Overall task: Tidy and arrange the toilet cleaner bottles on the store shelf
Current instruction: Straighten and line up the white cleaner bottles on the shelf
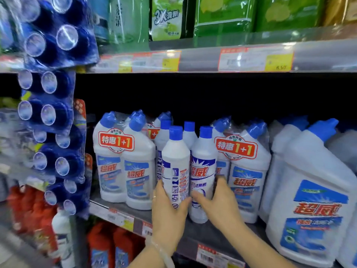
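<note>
Several slim white toilet cleaner bottles with blue caps stand in the middle of the shelf (193, 236). My left hand (168, 215) is wrapped around the base of the front left slim bottle (175, 167), whose back label faces me. My right hand (216, 202) grips the lower part of the front right slim bottle (202, 171), whose front label shows. Two more slim bottles (188, 132) stand behind them. Shrink-wrapped twin packs of angled-neck bottles sit on the left (123, 161) and on the right (245, 167).
Large white jugs (313, 200) stand at the right end of the shelf. Hanging packs of blue toilet blocks (52, 117) cover the left side. Green refill pouches (222, 16) fill the shelf above. Red bottles (108, 246) stand on the shelf below.
</note>
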A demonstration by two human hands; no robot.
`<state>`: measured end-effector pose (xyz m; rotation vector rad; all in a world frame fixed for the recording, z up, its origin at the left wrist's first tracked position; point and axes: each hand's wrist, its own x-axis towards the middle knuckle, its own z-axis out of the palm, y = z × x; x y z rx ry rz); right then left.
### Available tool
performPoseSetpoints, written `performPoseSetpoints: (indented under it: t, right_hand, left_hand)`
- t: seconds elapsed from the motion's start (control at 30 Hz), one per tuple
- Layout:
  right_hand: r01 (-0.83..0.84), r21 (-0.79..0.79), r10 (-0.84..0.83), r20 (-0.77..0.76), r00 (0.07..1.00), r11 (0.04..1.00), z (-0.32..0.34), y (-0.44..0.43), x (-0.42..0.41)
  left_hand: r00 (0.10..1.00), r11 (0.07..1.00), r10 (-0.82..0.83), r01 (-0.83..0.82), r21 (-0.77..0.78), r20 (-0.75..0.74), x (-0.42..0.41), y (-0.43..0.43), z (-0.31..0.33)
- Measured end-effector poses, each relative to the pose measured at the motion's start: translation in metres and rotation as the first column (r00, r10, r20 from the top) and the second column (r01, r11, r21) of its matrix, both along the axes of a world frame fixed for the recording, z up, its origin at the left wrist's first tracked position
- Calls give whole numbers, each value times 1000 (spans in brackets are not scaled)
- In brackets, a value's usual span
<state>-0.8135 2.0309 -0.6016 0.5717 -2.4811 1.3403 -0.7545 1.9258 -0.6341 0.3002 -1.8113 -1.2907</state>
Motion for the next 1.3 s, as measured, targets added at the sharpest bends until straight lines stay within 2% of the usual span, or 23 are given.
performPoseSetpoints:
  t: [0.13,0.3,0.43,0.57,0.7,0.97,1.1,1.2,1.27,1.3]
  right_hand:
    - [23,-2,-23,4,1000,1000,2,-11,2]
    - [-27,-48,27,-3,1000,998,5,-18,2]
    - [-59,55,56,54,997,997,3,-14,2]
    - [-92,191,68,127,990,977,-3,-13,1]
    - [-86,124,66,152,986,989,-5,-26,-1]
    - [-44,105,30,131,991,993,-5,-44,-11]
    - [-74,68,64,150,987,995,-8,-41,-12]
    - [-70,78,66,56,996,994,-11,-30,2]
    - [-126,90,127,-7,992,988,-10,-27,18]
    - [-173,110,173,8,985,979,-10,-28,25]
  left_hand:
    - [1000,1000,17,-17,6,-3,0,-4,0]
    - [999,999,37,-37,-5,4,0,-8,1]
    - [999,999,19,-17,-50,47,-1,-15,-2]
    - [996,999,-28,31,-28,86,2,-16,-12]
    - [997,998,-21,25,-49,69,4,-16,-18]
    - [995,988,18,-3,-152,99,7,-18,-19]
    - [990,984,27,-1,-179,140,11,-23,-23]
    - [985,973,74,-36,-228,157,18,-27,-31]
    - [980,974,95,-55,-219,175,17,-30,-35]
    - [980,979,97,-62,-193,176,15,-31,-36]
